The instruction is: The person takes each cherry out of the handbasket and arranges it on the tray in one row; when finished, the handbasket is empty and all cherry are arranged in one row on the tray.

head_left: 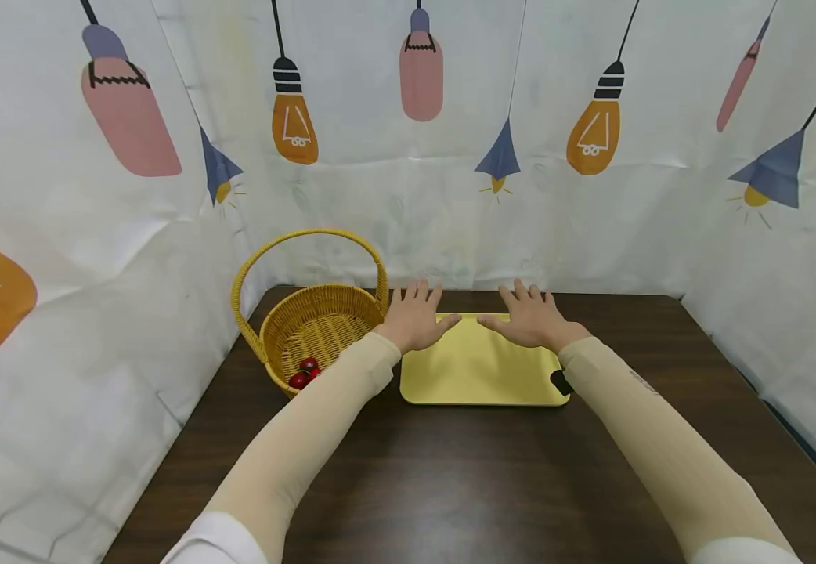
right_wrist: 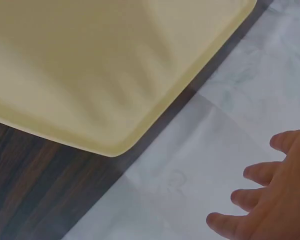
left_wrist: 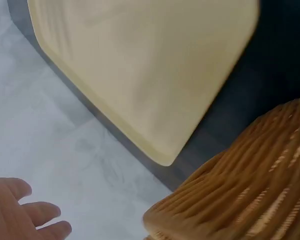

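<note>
Over the back left part of a yellow tray (head_left: 482, 376), my left hand (head_left: 413, 317) is held with its fingers spread and nothing in it. My right hand (head_left: 531, 317) is spread in the same way above the tray's back right part, also holding nothing. Finger-shaped shadows fall on the tray in the right wrist view, where the right hand (right_wrist: 275, 195) appears at the lower right. Just left of my left hand stands a wicker basket (head_left: 323, 294) with a tall hoop handle. Red, shiny round fruits (head_left: 298, 380) lie in its near side, partly hidden by my left sleeve.
The dark wooden table (head_left: 450, 486) carries the tray and the basket. A white cloth curtain (head_left: 408, 204) printed with hanging lamps rises behind the table and along both sides. A small black patch (head_left: 560, 382) shows beside my right wrist.
</note>
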### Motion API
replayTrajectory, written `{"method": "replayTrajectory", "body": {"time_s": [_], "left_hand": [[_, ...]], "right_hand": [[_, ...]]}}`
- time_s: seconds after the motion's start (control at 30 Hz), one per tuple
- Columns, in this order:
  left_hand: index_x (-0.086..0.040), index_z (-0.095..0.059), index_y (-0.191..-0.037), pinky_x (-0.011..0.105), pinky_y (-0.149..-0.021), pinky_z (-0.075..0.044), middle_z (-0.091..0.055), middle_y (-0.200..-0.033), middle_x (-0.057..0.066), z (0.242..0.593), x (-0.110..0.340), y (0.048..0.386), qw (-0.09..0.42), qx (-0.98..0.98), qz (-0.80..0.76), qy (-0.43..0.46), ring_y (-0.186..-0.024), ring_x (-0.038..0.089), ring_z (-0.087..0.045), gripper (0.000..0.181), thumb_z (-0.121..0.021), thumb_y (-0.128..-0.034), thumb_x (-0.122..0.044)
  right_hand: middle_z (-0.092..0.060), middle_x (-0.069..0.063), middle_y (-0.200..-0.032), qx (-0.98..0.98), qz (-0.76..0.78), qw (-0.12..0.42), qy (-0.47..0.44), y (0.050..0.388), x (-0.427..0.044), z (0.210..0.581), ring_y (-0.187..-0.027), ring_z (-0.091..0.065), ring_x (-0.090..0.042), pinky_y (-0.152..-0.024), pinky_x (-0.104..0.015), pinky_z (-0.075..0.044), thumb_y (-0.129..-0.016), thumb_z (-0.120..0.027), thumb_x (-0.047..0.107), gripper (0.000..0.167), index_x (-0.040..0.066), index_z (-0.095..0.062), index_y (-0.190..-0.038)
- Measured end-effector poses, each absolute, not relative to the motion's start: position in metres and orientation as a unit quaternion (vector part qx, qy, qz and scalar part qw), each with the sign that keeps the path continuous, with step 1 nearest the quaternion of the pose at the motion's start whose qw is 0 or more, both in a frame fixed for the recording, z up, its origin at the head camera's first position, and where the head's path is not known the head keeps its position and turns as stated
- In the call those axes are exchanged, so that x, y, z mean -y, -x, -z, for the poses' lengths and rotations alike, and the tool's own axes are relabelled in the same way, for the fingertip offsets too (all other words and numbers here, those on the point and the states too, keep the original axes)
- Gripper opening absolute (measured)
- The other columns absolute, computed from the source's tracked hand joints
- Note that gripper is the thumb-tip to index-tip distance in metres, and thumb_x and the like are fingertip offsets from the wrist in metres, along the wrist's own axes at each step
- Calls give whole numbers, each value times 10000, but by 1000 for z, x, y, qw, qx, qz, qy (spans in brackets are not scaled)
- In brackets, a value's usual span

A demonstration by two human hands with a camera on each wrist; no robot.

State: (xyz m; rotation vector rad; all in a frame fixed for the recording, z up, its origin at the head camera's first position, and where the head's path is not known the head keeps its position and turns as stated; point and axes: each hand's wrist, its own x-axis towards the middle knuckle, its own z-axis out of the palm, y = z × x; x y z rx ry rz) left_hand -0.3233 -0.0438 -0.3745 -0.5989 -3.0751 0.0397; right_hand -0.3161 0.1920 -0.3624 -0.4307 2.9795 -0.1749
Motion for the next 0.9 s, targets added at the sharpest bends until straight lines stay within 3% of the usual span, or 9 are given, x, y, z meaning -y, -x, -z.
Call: {"method": "replayTrajectory", "body": {"time_s": [0.2, 0.33, 0.57, 0.73, 0.9], "left_hand": [[-154, -134, -1576, 550, -1153, -142, -159, -1614, 151, 386, 53, 308, 11, 978, 14, 207, -1484, 324, -142, 815, -201, -958, -681], [-131, -237, -1557, 513, -1147, -206, -276, -1580, 139, 391, 66, 298, 43, 972, 68, 220, -1455, 320, -241, 763, -278, -982, -631], [-116, -593, -1331, 449, -993, -442, -567, -1348, 74, 400, 107, 283, 172, 941, 177, 230, -1252, 266, -516, 443, -502, -1002, -398], [-110, -654, -1221, 461, -963, -454, -619, -1250, 63, 401, 135, 272, 257, 907, 271, 195, -1180, 263, -556, 292, -563, -983, -252], [-56, -687, -1127, 462, -937, -448, -652, -1166, 101, 399, 166, 264, 380, 849, 332, 156, -1100, 290, -587, 218, -591, -946, -129]], "right_hand": [[-124, -263, -1589, -982, 75, 48, 166, 307, -190, 375, -1429, -163, -490, -1101, -662, -115, -900, -316, 753, 965, 64, -176, -1560], [-197, -252, -1576, -975, 117, 49, 181, 299, -185, 388, -1416, -255, -451, -1104, -618, -200, -907, -321, 745, 955, 46, -212, -1549], [-243, -177, -1581, -943, 252, 90, 197, 280, -161, 408, -1451, -224, -377, -1121, -565, -221, -922, -329, 721, 917, 55, -231, -1545], [-305, -131, -1562, -928, 297, 74, 213, 267, -144, 419, -1440, -278, -327, -1122, -521, -255, -950, -401, 642, 803, 91, -304, -1527], [-387, -111, -1518, -918, 333, 43, 212, 258, -135, 432, -1401, -358, -310, -1091, -498, -320, -974, -516, 490, 661, 94, -392, -1488]]}}
